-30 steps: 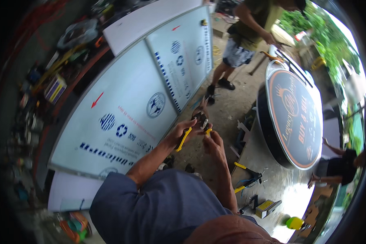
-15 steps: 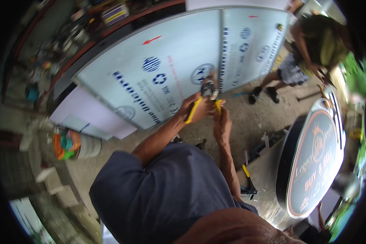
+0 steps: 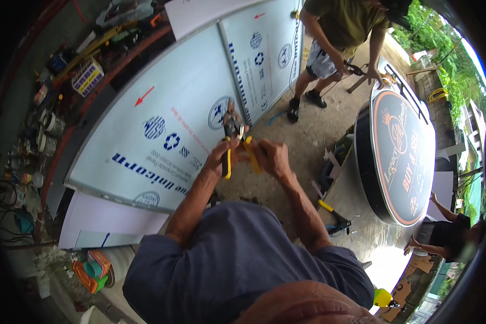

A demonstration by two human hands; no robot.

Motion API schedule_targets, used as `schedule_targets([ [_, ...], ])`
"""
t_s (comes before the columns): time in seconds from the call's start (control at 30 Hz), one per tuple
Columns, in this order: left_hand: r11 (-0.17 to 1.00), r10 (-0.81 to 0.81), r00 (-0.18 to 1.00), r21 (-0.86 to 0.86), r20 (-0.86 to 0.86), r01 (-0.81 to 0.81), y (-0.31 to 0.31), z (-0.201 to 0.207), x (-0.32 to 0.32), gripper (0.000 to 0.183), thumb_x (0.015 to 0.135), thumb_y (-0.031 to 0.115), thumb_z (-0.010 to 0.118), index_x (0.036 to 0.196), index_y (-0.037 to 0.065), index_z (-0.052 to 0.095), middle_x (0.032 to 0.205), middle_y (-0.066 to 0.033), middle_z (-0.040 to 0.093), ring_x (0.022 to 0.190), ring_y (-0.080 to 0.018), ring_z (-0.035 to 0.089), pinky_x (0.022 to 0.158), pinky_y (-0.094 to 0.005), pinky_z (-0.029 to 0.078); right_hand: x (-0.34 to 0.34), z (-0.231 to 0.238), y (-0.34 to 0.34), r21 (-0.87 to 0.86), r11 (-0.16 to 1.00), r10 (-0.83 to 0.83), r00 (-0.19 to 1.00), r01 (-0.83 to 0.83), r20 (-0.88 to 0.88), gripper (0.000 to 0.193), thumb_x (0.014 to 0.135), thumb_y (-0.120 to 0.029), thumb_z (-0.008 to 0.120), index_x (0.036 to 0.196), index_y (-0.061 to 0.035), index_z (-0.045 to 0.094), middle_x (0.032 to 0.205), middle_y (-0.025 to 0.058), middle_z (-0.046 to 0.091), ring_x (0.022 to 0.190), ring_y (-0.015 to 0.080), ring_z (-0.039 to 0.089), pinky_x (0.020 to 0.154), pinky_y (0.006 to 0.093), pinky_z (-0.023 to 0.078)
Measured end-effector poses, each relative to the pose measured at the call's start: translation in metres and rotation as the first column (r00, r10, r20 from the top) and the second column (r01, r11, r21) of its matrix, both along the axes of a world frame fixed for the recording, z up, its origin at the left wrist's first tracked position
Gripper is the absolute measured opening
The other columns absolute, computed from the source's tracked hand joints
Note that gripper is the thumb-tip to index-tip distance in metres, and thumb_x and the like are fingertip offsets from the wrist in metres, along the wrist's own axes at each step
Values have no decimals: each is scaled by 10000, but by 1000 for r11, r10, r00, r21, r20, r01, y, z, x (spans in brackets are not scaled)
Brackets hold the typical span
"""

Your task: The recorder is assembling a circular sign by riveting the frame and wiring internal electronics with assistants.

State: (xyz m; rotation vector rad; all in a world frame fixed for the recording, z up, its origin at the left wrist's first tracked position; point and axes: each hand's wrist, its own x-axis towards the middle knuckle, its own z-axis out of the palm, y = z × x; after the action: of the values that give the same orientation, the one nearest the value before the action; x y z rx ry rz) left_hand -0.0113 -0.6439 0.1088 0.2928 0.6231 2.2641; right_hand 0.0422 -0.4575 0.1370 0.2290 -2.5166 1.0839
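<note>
1. Yellow-handled hand tool [image 3: 230, 128]: held spread apart in front of the pale panel [image 3: 119, 127].
2. Left hand [image 3: 217, 156]: closed around left handle [image 3: 227, 166].
3. Right hand [image 3: 274, 157]: apparently closed around right handle [image 3: 252, 154]; fingertips hidden.

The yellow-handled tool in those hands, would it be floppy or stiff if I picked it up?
The yellow-handled tool would probably feel stiff, since its head has a metal-like shine. The handles might still swing, because they're spread apart, one in the left hand, one in the right hand. It may feel heaviest at the head, which looks bulkier.
</note>
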Motion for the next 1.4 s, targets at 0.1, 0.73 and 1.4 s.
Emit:
schedule_targets([
  [0.1,989,113,988,-80,-102,-121,-14,8,-6,416,908,223,661,1235,-9,554,1125,-151,659,1036,-274,669,858,-487,577,-14,6,-9,13,1000,11,1000,-11,-23,344,873,-261,717,649,-38,580,567,158,556,461,305,570,451,393,442],
  [0.73,957,55,977,-268,-204,-110,-56,14,30,612,803,428,787,1164,-8,554,885,-148,685,761,-219,701,644,-326,581,-44,5,-46,323,892,397,890,-316,-224,612,776,-242,777,1317,-124,517,1165,108,575,956,282,679,749,376,600],
  [1.4,962,-127,989,-251,-75,105,-58,-27,44,756,874,560,661,1294,-35,459,1008,-181,614,859,-275,672,702,-413,599,-18,-18,-43,314,862,445,890,-397,-95,454,813,-216,722,1217,-39,616,1227,99,587,996,258,668,759,370,596],
])
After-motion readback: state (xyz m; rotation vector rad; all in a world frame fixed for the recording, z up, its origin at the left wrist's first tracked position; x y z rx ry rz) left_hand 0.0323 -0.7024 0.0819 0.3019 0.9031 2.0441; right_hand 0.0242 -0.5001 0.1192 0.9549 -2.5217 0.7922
